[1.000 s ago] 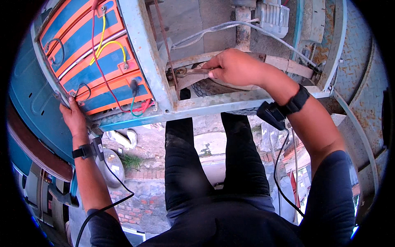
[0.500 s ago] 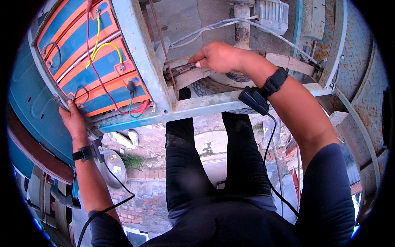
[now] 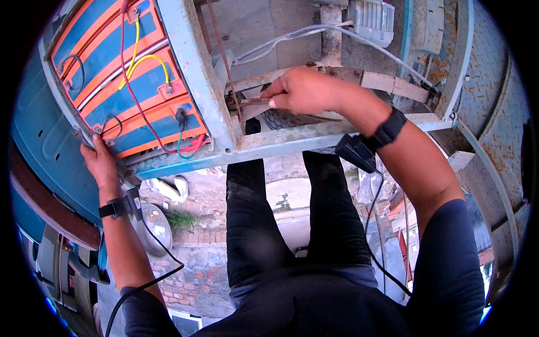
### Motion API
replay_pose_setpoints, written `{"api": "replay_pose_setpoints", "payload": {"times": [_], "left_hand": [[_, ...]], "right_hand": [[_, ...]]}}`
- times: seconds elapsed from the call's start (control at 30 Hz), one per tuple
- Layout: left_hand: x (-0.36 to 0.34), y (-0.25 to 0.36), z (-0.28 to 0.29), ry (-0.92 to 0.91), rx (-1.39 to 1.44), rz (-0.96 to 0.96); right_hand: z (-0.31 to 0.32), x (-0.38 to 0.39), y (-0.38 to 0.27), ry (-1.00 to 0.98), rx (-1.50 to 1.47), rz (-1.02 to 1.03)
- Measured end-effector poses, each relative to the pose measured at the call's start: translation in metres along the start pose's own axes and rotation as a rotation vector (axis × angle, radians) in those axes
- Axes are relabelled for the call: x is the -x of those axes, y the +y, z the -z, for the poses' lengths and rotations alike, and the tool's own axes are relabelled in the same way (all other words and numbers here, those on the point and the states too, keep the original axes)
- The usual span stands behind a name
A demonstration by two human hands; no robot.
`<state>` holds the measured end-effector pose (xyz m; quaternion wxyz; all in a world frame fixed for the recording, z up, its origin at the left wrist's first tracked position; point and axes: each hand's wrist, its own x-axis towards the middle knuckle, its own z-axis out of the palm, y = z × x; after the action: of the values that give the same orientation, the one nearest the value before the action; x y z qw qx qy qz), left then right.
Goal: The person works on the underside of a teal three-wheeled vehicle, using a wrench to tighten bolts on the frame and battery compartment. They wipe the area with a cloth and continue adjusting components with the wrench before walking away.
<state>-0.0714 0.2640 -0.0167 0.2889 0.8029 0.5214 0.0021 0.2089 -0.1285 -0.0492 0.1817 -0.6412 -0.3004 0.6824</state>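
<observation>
My right hand (image 3: 306,92) reaches inside the pale blue metal frame (image 3: 292,137), fingers pinched round a slim metal tool (image 3: 254,103). The tool's kind is not clear. Its far end meets the rusty end of a curved leaf spring (image 3: 393,85), beside a thin rusty rod (image 3: 227,62). My left hand (image 3: 101,162) grips the outer edge of the battery compartment, thumb on top, fingers hidden below. Next to it lie orange and blue batteries (image 3: 135,81), joined by yellow (image 3: 136,62), red (image 3: 128,84) and black leads.
A finned grey metal box (image 3: 371,22) with a grey conduit (image 3: 303,32) sits at the far side. Part of a tyre (image 3: 275,121) shows below my right hand. Rusty tread plate (image 3: 483,84) stands at the right. Black cords (image 3: 368,208) hang from both wrist straps.
My right hand has moved a little to the right and nearer to me, its forearm shifting along. The left hand keeps its hold on the edge.
</observation>
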Motion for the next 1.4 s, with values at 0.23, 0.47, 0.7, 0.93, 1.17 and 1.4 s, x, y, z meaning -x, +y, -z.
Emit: {"api": "replay_pose_setpoints", "payload": {"times": [0.23, 0.47, 0.7, 0.93, 1.17, 1.4], "left_hand": [[0.002, 0.009, -0.002, 0.004, -0.028, 0.003], [0.002, 0.004, 0.001, -0.014, -0.05, 0.047], [0.002, 0.007, -0.003, -0.01, 0.027, -0.023], [0.004, 0.012, -0.004, 0.011, -0.031, -0.027], [0.004, 0.01, -0.002, 0.012, -0.015, 0.007], [0.006, 0.014, -0.005, 0.025, -0.035, 0.009]], "right_hand": [[0.005, 0.018, -0.043, 0.014, 0.286, 0.132], [0.02, 0.035, -0.005, 0.084, 0.196, 0.038], [0.007, -0.004, 0.031, 0.096, 0.038, 0.07], [0.005, -0.02, 0.038, 0.058, -0.024, 0.085], [0.011, -0.03, 0.036, 0.088, 0.042, 0.09], [0.012, -0.032, 0.039, 0.121, 0.049, 0.132]]}}
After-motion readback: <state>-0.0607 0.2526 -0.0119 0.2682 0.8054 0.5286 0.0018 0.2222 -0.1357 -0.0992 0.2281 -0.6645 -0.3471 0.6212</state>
